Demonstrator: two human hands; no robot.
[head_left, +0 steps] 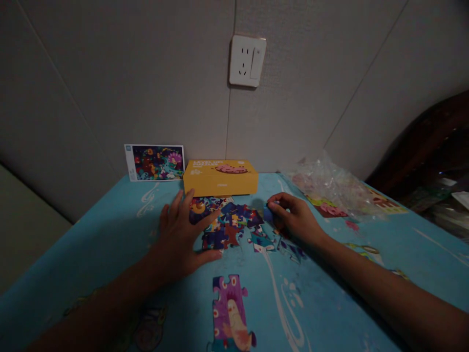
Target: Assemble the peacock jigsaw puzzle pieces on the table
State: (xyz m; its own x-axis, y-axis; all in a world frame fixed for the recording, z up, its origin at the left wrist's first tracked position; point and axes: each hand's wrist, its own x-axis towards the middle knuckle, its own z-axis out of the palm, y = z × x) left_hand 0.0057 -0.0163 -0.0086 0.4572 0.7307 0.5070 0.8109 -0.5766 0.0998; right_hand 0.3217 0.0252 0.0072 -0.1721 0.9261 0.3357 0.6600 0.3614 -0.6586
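Observation:
My left hand has its fingers spread over the left side of a cluster of jigsaw puzzle pieces, partly hiding it. To the right of that cluster, my right hand pinches a small, dark bluish puzzle piece between thumb and fingers; its picture is too dim to make out. Loose teal pieces lie below that hand, and darker pieces lie partly under its wrist. Nearer to me is a joined purple strip of pieces showing a creature with red eyes.
Against the wall stands a yellow puzzle box, with a picture card leaning to its left. Clear plastic bags rest on printed cards at the back right. A blue patterned cloth covers the table. A socket is on the wall.

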